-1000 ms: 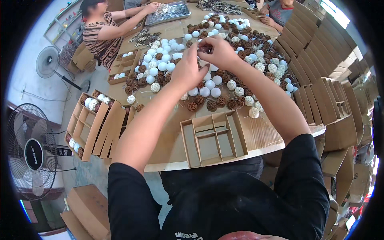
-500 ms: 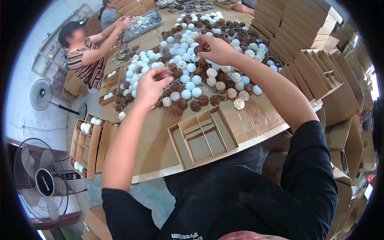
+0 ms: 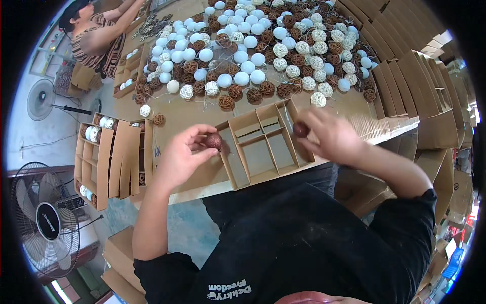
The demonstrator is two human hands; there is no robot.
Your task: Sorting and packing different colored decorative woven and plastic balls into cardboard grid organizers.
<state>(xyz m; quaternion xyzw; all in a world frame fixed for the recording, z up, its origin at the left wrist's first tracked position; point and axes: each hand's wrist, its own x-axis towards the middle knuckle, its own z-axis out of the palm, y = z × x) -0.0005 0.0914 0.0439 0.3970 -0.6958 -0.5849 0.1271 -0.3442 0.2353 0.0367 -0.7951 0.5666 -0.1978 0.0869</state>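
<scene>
My left hand (image 3: 183,154) pinches a dark reddish-brown ball (image 3: 213,141) between thumb and fingers, just beside the left wall of a divided cardboard box (image 3: 259,144). A second dark brown ball (image 3: 300,129) is in my right hand (image 3: 334,139), over the box's right-hand long compartment. The box lies at the table's front edge, and its compartments hold no balls. Beyond it spreads a big pile of white, cream and brown balls, some smooth like this white ball (image 3: 257,77), others woven like this brown wicker ball (image 3: 226,103).
Partly filled divided boxes (image 3: 98,167) stand at the left. Stacked cardboard boxes (image 3: 405,86) rise along the right side. Two fans (image 3: 49,220) are on the left, and a person in a striped top (image 3: 96,43) works at the far left of the table.
Both hands have come back from the pile toward me, each carrying a brown ball to the divided box. My view has shifted, so the pile sits higher in it.
</scene>
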